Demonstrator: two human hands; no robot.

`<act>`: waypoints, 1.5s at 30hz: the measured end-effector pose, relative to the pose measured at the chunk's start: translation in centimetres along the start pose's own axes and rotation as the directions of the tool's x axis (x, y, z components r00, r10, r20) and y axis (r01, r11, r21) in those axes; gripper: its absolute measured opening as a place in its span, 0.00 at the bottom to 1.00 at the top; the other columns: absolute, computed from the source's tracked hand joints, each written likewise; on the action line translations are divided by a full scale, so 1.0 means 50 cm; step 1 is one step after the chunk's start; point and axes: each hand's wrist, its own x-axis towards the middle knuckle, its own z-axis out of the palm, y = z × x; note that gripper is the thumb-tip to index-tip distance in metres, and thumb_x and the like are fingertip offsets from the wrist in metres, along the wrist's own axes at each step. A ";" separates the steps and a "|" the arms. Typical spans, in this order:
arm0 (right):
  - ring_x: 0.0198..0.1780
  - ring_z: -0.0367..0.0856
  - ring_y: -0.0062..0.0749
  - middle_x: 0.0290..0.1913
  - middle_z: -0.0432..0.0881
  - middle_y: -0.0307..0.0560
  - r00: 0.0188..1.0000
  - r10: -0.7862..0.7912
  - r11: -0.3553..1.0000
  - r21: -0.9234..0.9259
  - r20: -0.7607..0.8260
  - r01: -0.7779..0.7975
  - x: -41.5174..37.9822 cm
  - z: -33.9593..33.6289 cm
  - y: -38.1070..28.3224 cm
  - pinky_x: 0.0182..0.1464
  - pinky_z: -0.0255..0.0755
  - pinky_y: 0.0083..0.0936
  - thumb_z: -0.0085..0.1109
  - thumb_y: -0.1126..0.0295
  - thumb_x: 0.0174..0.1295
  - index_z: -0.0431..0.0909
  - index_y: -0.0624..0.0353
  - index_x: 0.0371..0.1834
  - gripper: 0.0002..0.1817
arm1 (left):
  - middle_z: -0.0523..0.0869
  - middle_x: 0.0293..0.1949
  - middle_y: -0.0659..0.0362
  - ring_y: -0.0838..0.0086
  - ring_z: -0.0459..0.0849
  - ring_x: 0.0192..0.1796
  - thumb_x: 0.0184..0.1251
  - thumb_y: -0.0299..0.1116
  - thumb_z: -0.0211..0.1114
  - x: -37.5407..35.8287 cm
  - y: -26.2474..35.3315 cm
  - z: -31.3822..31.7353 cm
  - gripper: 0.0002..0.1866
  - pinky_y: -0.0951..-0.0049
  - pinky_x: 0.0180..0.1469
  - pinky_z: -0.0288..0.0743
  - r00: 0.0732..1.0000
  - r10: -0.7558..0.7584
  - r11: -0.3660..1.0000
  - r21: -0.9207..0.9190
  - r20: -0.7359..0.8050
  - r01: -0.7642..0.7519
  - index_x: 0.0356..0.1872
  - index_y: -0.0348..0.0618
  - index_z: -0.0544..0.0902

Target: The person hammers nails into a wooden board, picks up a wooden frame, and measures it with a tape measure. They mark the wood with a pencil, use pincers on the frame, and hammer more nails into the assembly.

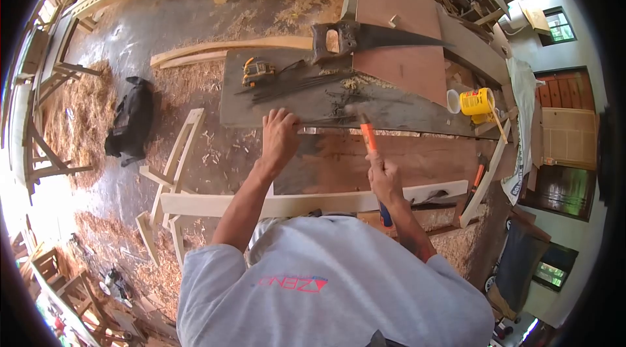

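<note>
A woodshop with sawdust across the floor and timber frames lying about. On the counter [417,171] lies a dark board [274,102] carrying a yellow tape measure [257,71], thin rods [293,83] and a handsaw [365,37]; a yellow cup [477,101] stands at its right end. The left hand [279,138] presses down on the board's near edge, fingers pinching something too small to tell. The right hand [385,177] has a closed grip around an orange-handled hammer [367,135], its head blurred just beside the left fingers.
</note>
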 end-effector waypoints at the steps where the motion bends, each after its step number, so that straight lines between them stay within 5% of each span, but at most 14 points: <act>1: 0.24 0.71 0.22 0.20 0.69 0.36 1.000 0.009 0.999 0.045 -0.018 -0.009 -0.015 -0.003 -0.007 0.30 0.68 0.27 0.47 0.49 0.77 0.80 0.65 0.42 0.26 | 0.82 0.36 0.60 0.61 0.77 0.46 0.56 0.27 0.66 0.004 0.004 -0.004 0.03 0.62 0.50 0.66 1.000 -0.007 1.000 0.002 0.001 0.007 0.32 0.45 0.85; 8: 0.23 0.69 0.17 0.19 0.68 0.34 0.985 -0.174 0.981 -0.083 -0.003 0.173 0.014 0.011 0.014 0.28 0.66 0.24 0.46 0.49 0.77 0.80 0.64 0.39 0.26 | 0.82 0.34 0.60 0.61 0.77 0.45 0.54 0.25 0.66 0.020 -0.005 0.015 0.04 0.62 0.49 0.67 1.000 0.002 0.999 -0.034 0.026 -0.001 0.31 0.45 0.85; 11: 0.25 0.70 0.21 0.20 0.69 0.37 0.998 -0.059 0.998 0.002 -0.007 0.059 -0.013 0.005 0.005 0.30 0.68 0.27 0.46 0.50 0.77 0.80 0.64 0.38 0.26 | 0.82 0.35 0.59 0.61 0.78 0.45 0.54 0.26 0.66 0.022 -0.002 0.005 0.04 0.62 0.49 0.68 0.998 -0.026 0.999 -0.041 0.061 0.029 0.30 0.45 0.86; 14: 0.25 0.72 0.22 0.20 0.70 0.38 0.985 -0.164 0.983 0.080 -0.047 0.168 -0.013 0.013 0.012 0.31 0.68 0.28 0.46 0.50 0.77 0.80 0.64 0.37 0.26 | 0.83 0.35 0.59 0.60 0.78 0.47 0.53 0.26 0.68 0.028 0.007 0.001 0.06 0.62 0.51 0.68 0.995 -0.066 0.997 -0.030 0.075 0.068 0.33 0.45 0.87; 16: 0.19 0.68 0.14 0.18 0.70 0.34 0.957 -0.290 0.934 -0.224 -0.014 0.280 0.022 0.025 0.048 0.22 0.62 0.18 0.45 0.46 0.77 0.80 0.65 0.39 0.29 | 0.83 0.36 0.58 0.59 0.78 0.47 0.52 0.26 0.69 0.031 -0.002 0.006 0.08 0.61 0.52 0.69 0.994 -0.037 0.999 -0.015 0.103 0.038 0.35 0.45 0.88; 18: 0.18 0.67 0.14 0.18 0.70 0.34 0.959 -0.282 0.947 -0.166 -0.015 0.275 0.036 0.022 0.055 0.20 0.61 0.16 0.44 0.44 0.77 0.79 0.62 0.39 0.29 | 0.83 0.37 0.57 0.58 0.78 0.47 0.52 0.26 0.70 0.041 -0.011 0.001 0.10 0.61 0.53 0.69 0.993 -0.024 1.000 0.011 0.114 0.023 0.37 0.45 0.88; 20: 0.16 0.67 0.15 0.18 0.70 0.35 0.994 -0.082 0.993 0.091 0.074 0.075 0.018 0.011 0.043 0.17 0.61 0.18 0.44 0.43 0.76 0.79 0.61 0.40 0.29 | 0.82 0.37 0.56 0.58 0.78 0.46 0.56 0.26 0.65 0.021 -0.010 -0.009 0.10 0.60 0.50 0.70 0.994 0.039 0.999 -0.002 0.106 -0.039 0.40 0.45 0.88; 25: 0.15 0.66 0.15 0.16 0.68 0.34 1.000 0.030 0.983 0.179 -0.002 -0.029 -0.013 -0.011 -0.015 0.17 0.59 0.19 0.47 0.44 0.75 0.79 0.63 0.40 0.28 | 0.81 0.41 0.55 0.58 0.77 0.47 0.59 0.27 0.64 -0.011 -0.020 -0.013 0.09 0.59 0.53 0.71 0.994 0.106 0.993 -0.041 -0.020 -0.107 0.40 0.44 0.87; 31: 0.16 0.67 0.16 0.17 0.69 0.34 1.000 -0.014 0.989 0.151 0.027 0.010 -0.022 -0.029 -0.038 0.18 0.61 0.18 0.47 0.43 0.75 0.79 0.63 0.43 0.29 | 0.81 0.42 0.54 0.57 0.77 0.49 0.61 0.27 0.63 0.007 -0.016 -0.016 0.06 0.59 0.52 0.71 0.993 0.111 0.993 0.035 0.049 -0.113 0.37 0.40 0.85; 34: 0.18 0.68 0.16 0.17 0.70 0.34 0.984 -0.178 0.973 0.146 -0.015 0.178 -0.005 0.005 0.007 0.22 0.63 0.19 0.47 0.44 0.75 0.80 0.63 0.42 0.29 | 0.82 0.41 0.54 0.56 0.77 0.49 0.61 0.27 0.63 0.014 -0.016 -0.009 0.05 0.59 0.53 0.71 0.993 0.082 0.996 0.022 0.088 -0.084 0.35 0.40 0.85; 36: 0.20 0.68 0.15 0.18 0.70 0.33 0.981 -0.193 0.975 -0.113 -0.004 0.191 0.020 0.026 0.022 0.24 0.62 0.20 0.47 0.46 0.76 0.81 0.63 0.36 0.28 | 0.82 0.40 0.53 0.56 0.77 0.49 0.61 0.27 0.63 0.022 -0.016 -0.008 0.05 0.59 0.53 0.71 0.993 0.087 0.996 0.001 0.075 -0.087 0.34 0.41 0.85; 38: 0.22 0.70 0.22 0.18 0.72 0.40 0.989 -0.147 0.986 -0.079 0.006 0.147 0.030 0.025 0.023 0.26 0.65 0.27 0.47 0.49 0.77 0.80 0.63 0.34 0.27 | 0.81 0.40 0.53 0.56 0.78 0.49 0.60 0.28 0.64 0.025 -0.016 -0.015 0.04 0.58 0.52 0.72 0.993 0.077 0.997 -0.013 0.089 -0.076 0.32 0.41 0.85; 43: 0.14 0.65 0.15 0.16 0.67 0.33 0.971 -0.237 0.962 0.133 -0.037 0.240 0.001 0.031 0.014 0.15 0.59 0.19 0.46 0.46 0.76 0.78 0.60 0.38 0.26 | 0.82 0.39 0.52 0.55 0.78 0.49 0.60 0.28 0.63 0.031 -0.017 -0.018 0.04 0.58 0.53 0.72 0.991 0.057 0.998 -0.031 0.121 -0.053 0.31 0.41 0.85; 45: 0.14 0.64 0.14 0.16 0.67 0.32 0.961 -0.275 0.961 0.017 -0.024 0.275 0.036 0.039 0.075 0.15 0.59 0.19 0.46 0.44 0.76 0.77 0.60 0.38 0.27 | 0.82 0.39 0.52 0.54 0.78 0.49 0.60 0.29 0.63 0.038 -0.014 -0.016 0.05 0.58 0.54 0.72 0.991 0.056 0.998 -0.033 0.120 -0.052 0.31 0.40 0.85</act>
